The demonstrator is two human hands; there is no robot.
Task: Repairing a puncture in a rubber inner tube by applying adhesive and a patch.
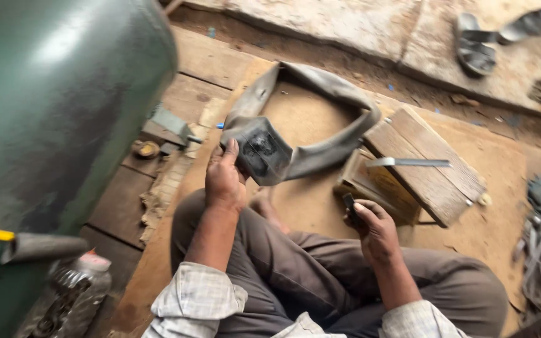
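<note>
Looking down from our head, our left hand (223, 178) grips a folded part of a grey rubber inner tube (311, 122). The tube loops out on the wooden floor (208, 62) in front of our knees. Our right hand (376, 228) is closed around a small dark tool (350, 206). Just beside it sits a low wooden stool (430, 169) with a flat metal blade (408, 163) on top. A big green tank (51, 106) stands at our left.

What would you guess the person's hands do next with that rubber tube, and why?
Probably the right hand brings its small dark tool across to the dark patch area on the inner tube. The left hand holds that spot folded and facing up, and the tool is apart from it.
</note>
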